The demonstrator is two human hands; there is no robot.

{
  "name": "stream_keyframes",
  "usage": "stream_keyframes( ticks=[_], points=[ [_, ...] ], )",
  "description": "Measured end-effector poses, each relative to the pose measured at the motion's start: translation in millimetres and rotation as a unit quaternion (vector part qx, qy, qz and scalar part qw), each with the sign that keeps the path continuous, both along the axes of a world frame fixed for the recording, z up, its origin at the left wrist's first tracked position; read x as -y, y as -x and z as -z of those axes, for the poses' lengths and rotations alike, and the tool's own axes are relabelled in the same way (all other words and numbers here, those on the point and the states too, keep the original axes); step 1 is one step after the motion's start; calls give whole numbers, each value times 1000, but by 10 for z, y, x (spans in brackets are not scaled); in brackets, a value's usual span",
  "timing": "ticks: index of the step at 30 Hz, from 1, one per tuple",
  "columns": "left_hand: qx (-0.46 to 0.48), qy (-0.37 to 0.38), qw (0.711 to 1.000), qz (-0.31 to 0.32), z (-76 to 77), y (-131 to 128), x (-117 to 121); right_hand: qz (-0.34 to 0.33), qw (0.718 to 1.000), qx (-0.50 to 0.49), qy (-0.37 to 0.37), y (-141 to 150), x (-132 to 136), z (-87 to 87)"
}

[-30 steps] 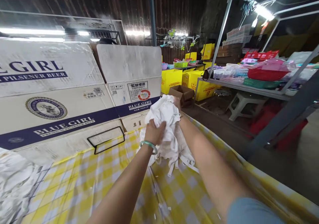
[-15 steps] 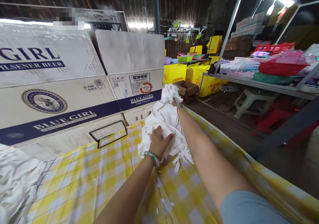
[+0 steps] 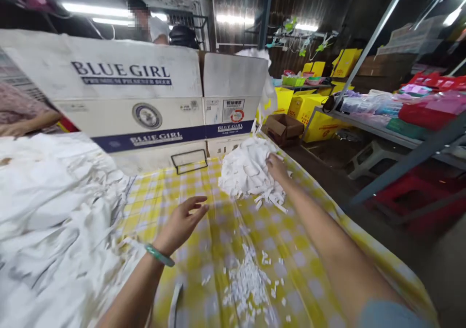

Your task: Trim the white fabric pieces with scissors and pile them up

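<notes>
My left hand (image 3: 184, 223), with a green bangle at the wrist, hovers over the checked tablecloth, thumb and fingers apart and nothing in them. At the right edge of a heap of white cloth pieces (image 3: 247, 167) is my right hand (image 3: 277, 167); its fingers are bent against the cloth and partly hidden. White straps stick out at the heap's near side. Above it, a blurred white cloth (image 3: 268, 94) hangs by the carton's right end, its strips trailing down. Nearer me, many small white bits (image 3: 247, 279) lie scattered, with a thin grey curved object (image 3: 175, 303) to their left.
A large beer carton (image 3: 153, 114) stands along the back, with a black wire frame (image 3: 189, 162) before it. White fabric (image 3: 65, 221) covers the left side, where another person's arm (image 3: 31, 124) shows. A person (image 3: 155, 26) is behind the carton. A metal shelf (image 3: 386, 129) stands right.
My left hand has come off the cloth heap, back and to the left. My right hand is now at the heap's right side. White cloth has appeared above the heap. The view has swung left.
</notes>
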State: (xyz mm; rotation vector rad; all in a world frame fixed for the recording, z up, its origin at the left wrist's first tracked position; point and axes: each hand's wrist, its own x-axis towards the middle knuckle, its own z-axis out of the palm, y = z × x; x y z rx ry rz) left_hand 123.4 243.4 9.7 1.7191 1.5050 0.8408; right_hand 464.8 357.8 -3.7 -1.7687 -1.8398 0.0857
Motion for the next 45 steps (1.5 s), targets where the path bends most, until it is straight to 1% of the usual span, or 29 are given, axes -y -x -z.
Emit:
stream_keyframes(
  ticks=[1, 3, 4, 5, 6, 7, 8, 9, 11, 12, 14, 15, 16, 18, 20, 23, 26, 29, 31, 36, 38, 41, 43, 45],
  points=[
    [5, 5, 1000, -14, -41, 96, 177, 10, 1000, -3, -7, 52, 122, -65],
    [9, 16, 998, -64, -89, 329, 521, 21, 1000, -11, -16, 209, 361, -158],
    [12, 20, 995, -95, -93, 459, 683, 7, 1000, -15, -13, 328, 491, -174],
    [16, 20, 991, -129, -84, 590, 837, -22, 1000, -22, -5, 476, 642, -169],
    [22, 19, 986, -162, -62, 713, 987, -71, 997, -32, 9, 649, 823, -147],
    [27, 16, 981, -193, -32, 820, 1136, -142, 988, -52, 29, 838, 1038, -113],
    [28, 8, 975, -218, 7, 905, 1286, -220, 971, -70, 58, 1036, 1285, -71],
    [19, -5, 972, -233, 50, 966, 1438, -295, 948, -78, 92, 1234, 1554, -22],
    [-23, -45, 971, -236, 149, 1014, 1740, -405, 901, -65, 139, 1608, 2089, 98],
    [-47, -68, 970, -227, 201, 1010, 1887, -429, 890, -46, 149, 1773, 2324, 167],
    [-83, -103, 971, -199, 305, 976, 2154, -430, 890, 0, 155, 2042, 2672, 304],
    [-94, -112, 972, -183, 355, 959, 2267, -419, 894, 17, 157, 2141, 2779, 363],
    [-102, -114, 975, -163, 403, 950, 2362, -407, 899, 24, 159, 2217, 2845, 411],
    [-123, -113, 979, -117, 489, 966, 2494, -390, 907, 12, 161, 2307, 2876, 465],
    [-141, -107, 980, -89, 561, 1022, 2552, -382, 913, -4, 146, 2338, 2833, 470],
    [-164, -102, 977, -91, 633, 1123, 2554, -411, 903, 29, 125, 2321, 2786, 426],
    [-176, -100, 975, -97, 666, 1167, 2541, -423, 889, 66, 164, 2233, 2887, 377],
    [-182, -100, 974, -91, 681, 1153, 2550, -385, 895, 89, 209, 2091, 3093, 373],
    [-187, -100, 973, -87, 695, 1137, 2554, -358, 903, 89, 220, 2003, 3212, 400],
    [-197, -106, 972, -75, 733, 1138, 2525, -313, 915, 86, 240, 1846, 3338, 482],
    [-201, -105, 971, -72, 728, 1148, 2524, -296, 916, 99, 250, 1735, 3386, 497],
    [-204, -119, 969, -78, 678, 1139, 2577, -282, 912, 108, 276, 1455, 3513, 469],
    [-197, -157, 964, -81, 623, 1090, 2654, -265, 911, 116, 293, 1257, 3594, 402],
    [-182, -215, 955, -91, 571, 987, 2752, -244, 916, 133, 289, 1165, 3622, 309]
  ],
)
